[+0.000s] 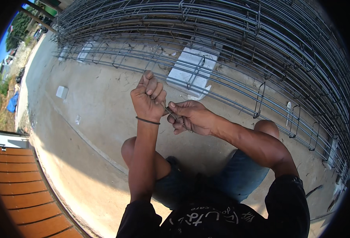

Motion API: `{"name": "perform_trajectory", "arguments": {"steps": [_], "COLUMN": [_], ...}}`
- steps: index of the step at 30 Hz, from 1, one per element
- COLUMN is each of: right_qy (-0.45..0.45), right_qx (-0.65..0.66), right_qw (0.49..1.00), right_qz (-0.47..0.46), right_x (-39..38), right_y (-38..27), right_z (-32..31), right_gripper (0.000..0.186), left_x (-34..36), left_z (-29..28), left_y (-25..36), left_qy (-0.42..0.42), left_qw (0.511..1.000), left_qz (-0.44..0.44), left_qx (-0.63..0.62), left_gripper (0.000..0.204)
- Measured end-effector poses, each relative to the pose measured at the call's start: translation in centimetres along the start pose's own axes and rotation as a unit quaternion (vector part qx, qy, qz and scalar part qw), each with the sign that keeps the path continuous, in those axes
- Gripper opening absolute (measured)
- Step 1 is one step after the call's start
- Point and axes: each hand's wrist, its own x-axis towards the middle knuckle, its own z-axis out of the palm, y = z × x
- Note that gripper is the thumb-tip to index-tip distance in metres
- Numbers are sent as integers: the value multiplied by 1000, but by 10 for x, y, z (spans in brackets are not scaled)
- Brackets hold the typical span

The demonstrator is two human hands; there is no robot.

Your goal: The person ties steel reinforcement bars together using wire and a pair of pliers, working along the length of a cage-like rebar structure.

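My left hand (148,97) is raised with its fingers curled in, just in front of the lowest bars of a rebar cage (238,88). What its fingers close on is hidden. Beside its wrist, my right hand (190,118) pinches thin strands of tie wire (169,111) between thumb and fingers. The upper ends of the strands come up against the heel of my left hand. Square stirrups (259,99) hang around the cage's long bars.
More rebar cages (222,23) are stacked behind. White blocks (190,65) lie under the bars, and a small white block (62,92) sits on the concrete floor (91,119) to the left. Orange slatted boards (18,186) border the floor at lower left. My bent knees flank my arms.
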Motion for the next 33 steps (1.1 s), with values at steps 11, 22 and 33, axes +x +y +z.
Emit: {"name": "perform_trajectory", "arguments": {"steps": [11, 22, 33], "right_qy": [-204, 94, 104], "right_qx": [-37, -817, -763], "right_qw": [974, 522, 558], "right_qz": [87, -228, -310], "right_x": [-7, 0, 4], "right_y": [18, 22, 6], "right_z": [16, -1, -17], "right_gripper": [35, 26, 13], "left_x": [-11, -5, -6], "left_z": [13, -27, -5], "left_y": [28, 1, 3], "left_qy": [-452, 275, 221], "left_qw": [870, 959, 955], "left_qz": [-68, 66, 89], "left_qx": [-186, 17, 178], "left_gripper": [12, 13, 28]}}
